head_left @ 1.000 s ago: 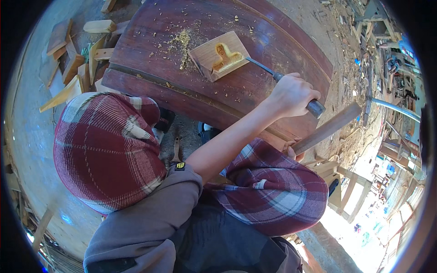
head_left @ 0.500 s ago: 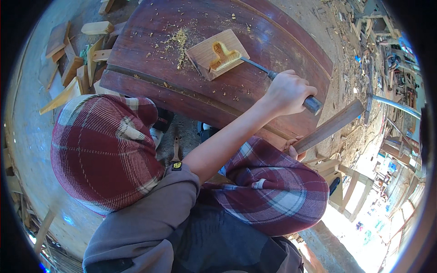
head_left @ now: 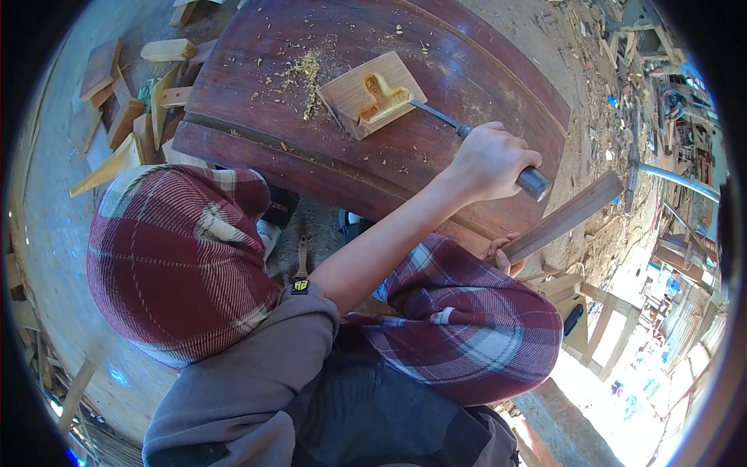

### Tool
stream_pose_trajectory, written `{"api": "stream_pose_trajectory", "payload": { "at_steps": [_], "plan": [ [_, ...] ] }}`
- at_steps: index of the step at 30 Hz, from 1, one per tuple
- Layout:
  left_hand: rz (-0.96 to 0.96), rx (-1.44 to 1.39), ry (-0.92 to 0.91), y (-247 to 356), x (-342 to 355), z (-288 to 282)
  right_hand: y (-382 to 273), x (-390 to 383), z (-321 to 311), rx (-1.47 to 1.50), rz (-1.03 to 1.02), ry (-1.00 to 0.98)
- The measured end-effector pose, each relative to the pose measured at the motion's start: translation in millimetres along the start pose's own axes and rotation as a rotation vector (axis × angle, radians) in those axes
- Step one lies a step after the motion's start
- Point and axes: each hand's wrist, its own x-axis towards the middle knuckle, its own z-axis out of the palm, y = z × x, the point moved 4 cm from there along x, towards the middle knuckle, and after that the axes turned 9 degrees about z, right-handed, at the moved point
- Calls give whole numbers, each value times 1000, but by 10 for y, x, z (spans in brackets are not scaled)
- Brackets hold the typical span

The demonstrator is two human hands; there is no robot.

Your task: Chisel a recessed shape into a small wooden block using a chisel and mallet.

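My left hand (head_left: 492, 159) is wrapped round the dark handle of a chisel (head_left: 436, 114), its arm stretched across to the right. The chisel's tip rests at the edge of a carved recess in a small wooden block (head_left: 342, 100). That recess is pale yellow, with rounded lobes. The block lies at a slant on a dark reddish wooden bench (head_left: 459, 97). Lower right, my right hand (head_left: 504, 255) grips one end of a flat wooden bar (head_left: 568, 214), which points up and away to the right. My knee partly hides that hand.
Wood shavings (head_left: 306, 74) are scattered left of the block. Several wood offcuts (head_left: 124, 117) lie on the floor to the left. A paintbrush (head_left: 302, 257) is on the ground between my legs. A wooden frame (head_left: 615, 323) stands at the right.
Almost nothing differs. The chisel still sits at the recess edge, and both hands keep their holds; the view has shifted very slightly.
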Motion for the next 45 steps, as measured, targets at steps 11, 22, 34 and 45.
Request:
{"api": "stream_pose_trajectory", "payload": {
  "at_steps": [11,22,34,45],
  "plan": [
    [11,-9,16,1,-26,15,-67,-23,105,6,15,149],
    [-12,4,13,-18,-3,-46,-101,-45,149,38,22,187],
    [0,-8,14,-4,-16,-18,-88,-27,98,31,21,147],
    [-21,-1,-27,-6,-2,-44,-92,-49,108,46,33,170]
  ]
}}
